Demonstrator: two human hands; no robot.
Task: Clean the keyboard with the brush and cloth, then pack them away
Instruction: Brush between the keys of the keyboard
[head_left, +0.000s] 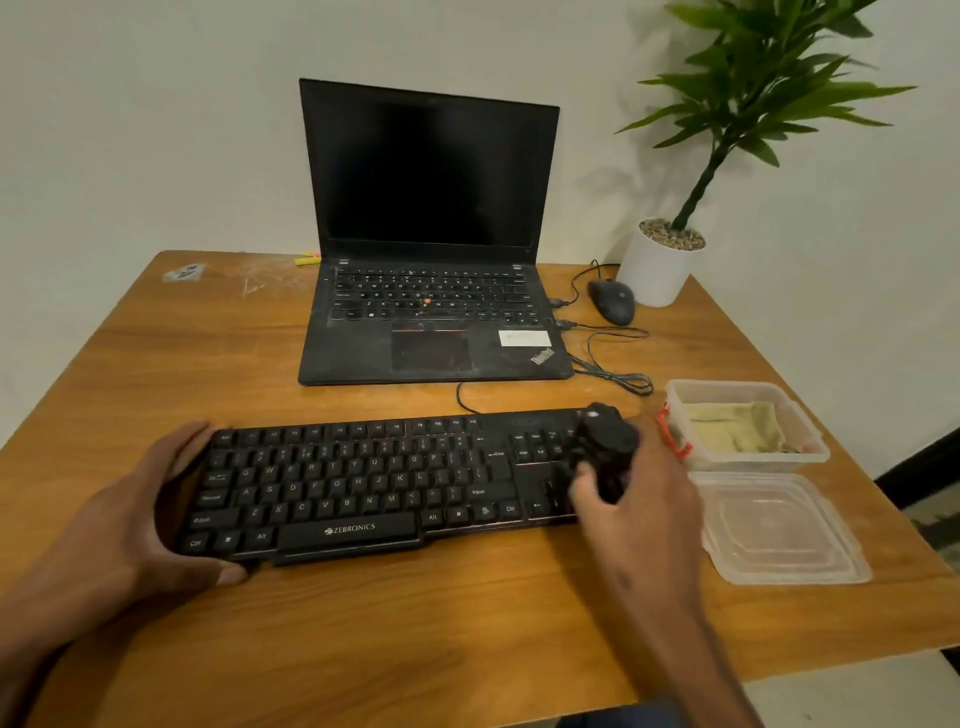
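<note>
My right hand (631, 499) gripped the black brush (605, 441) over the keyboard's (353, 483) right end, its length stretching leftward toward my steadying left hand (156, 509), which clasped that end.

Indoor light, moderate, warm cast. Plant (769, 93) casts a soft shadow left onto the wall (156, 104), so the source sits to the right. Faint sheen on the counter (415, 623). Right hand (639, 499) and brush (605, 447) motion-blurred. Wide-angle bowing at the edges; corners dim.
</note>
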